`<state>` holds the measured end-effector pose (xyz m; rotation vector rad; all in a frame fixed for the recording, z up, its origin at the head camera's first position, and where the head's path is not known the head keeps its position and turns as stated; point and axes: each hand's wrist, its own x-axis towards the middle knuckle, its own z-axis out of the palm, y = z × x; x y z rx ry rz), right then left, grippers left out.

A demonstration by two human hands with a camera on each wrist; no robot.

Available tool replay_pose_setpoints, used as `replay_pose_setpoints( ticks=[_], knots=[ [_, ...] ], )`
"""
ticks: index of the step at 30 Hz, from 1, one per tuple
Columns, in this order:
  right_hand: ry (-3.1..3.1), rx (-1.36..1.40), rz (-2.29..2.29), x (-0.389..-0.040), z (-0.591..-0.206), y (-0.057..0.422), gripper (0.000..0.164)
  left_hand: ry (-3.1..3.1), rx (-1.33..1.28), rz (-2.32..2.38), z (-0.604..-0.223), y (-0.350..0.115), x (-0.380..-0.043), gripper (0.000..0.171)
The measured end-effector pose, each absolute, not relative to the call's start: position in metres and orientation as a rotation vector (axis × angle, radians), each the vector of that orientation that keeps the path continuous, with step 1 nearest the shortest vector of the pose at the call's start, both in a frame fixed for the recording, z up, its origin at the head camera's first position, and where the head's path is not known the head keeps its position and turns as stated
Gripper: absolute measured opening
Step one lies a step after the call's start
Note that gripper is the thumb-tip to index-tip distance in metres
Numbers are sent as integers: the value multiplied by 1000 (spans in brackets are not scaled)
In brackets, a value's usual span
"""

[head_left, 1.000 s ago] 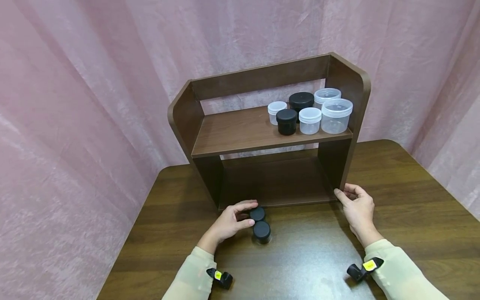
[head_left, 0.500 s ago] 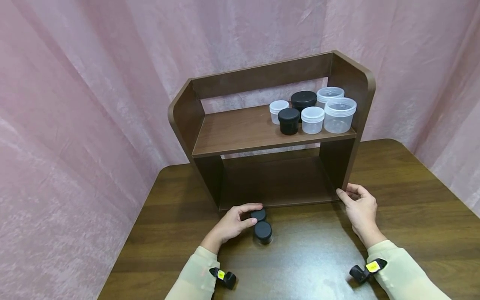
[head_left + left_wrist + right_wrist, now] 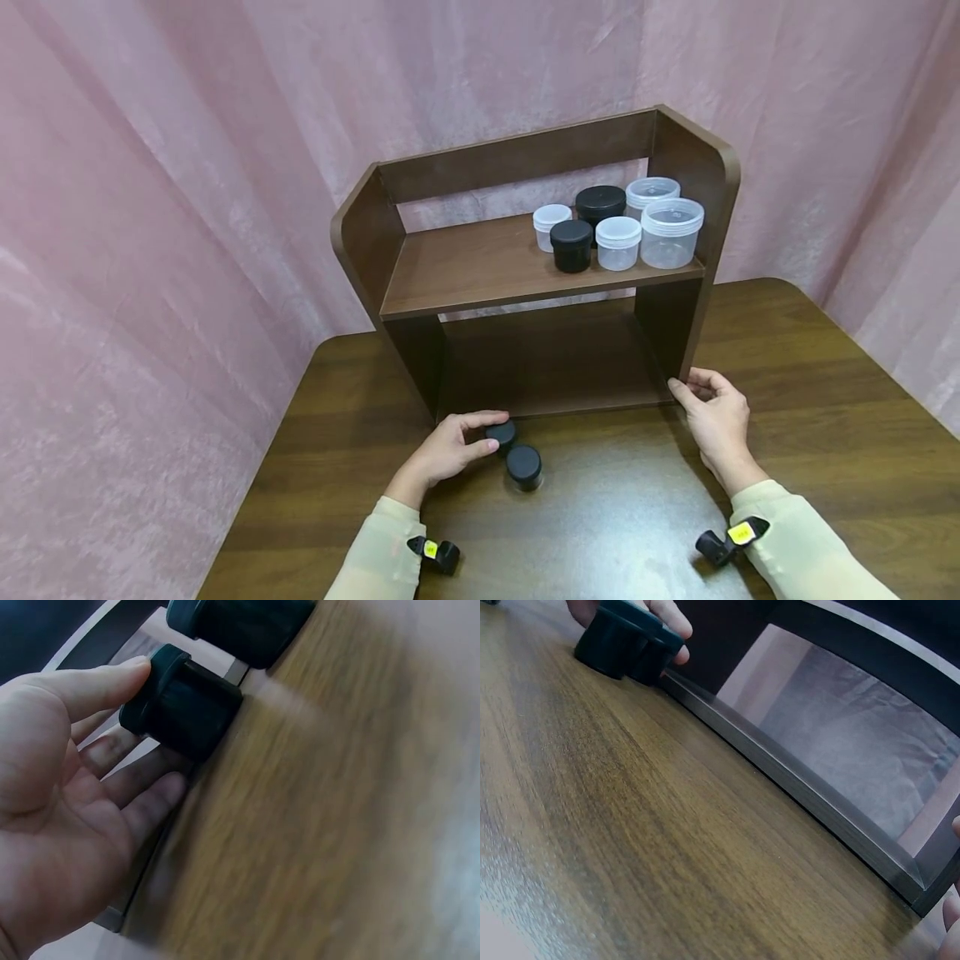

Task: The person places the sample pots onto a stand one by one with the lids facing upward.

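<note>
My left hand (image 3: 447, 454) grips a small black jar (image 3: 501, 435) between thumb and fingers, just in front of the shelf's lower board. In the left wrist view the thumb lies against the lid of that jar (image 3: 184, 705), which stands upright on the table. A second black jar (image 3: 524, 467) stands nearer the front, slightly apart to the right. My right hand (image 3: 716, 421) holds the lower right front corner of the brown wooden shelf unit (image 3: 517, 300), thumb in front and fingers round the outer side. The right wrist view shows only its fingertips at the edge.
On the upper board, towards the right, stand a small black jar (image 3: 572, 247), a larger black jar (image 3: 600, 204) and several clear jars, among them a big one (image 3: 671, 237). The brown table (image 3: 600, 517) carries the shelf; a pink curtain (image 3: 225, 167) hangs behind.
The gripped black jar has moved left with my left hand, away from the second jar, which stays in place. My right hand keeps its hold on the shelf corner.
</note>
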<state>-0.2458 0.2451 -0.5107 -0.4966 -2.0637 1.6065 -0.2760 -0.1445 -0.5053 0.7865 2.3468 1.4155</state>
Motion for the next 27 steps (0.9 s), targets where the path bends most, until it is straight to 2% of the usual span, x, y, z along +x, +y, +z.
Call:
replay_pose_setpoints(
  ticks=[13, 19, 27],
  knots=[
    [-2040, -500, 1603, -246, -514, 245, 28, 2528, 926, 1262, -492, -140, -268, 42],
    [-2029, -502, 1616, -246, -512, 245, 27, 2533, 927, 1225, -493, -139, -269, 49],
    [-2063, -505, 1613, -244, -510, 244, 30, 2557, 904, 1218, -494, -141, -271, 49]
  ],
)
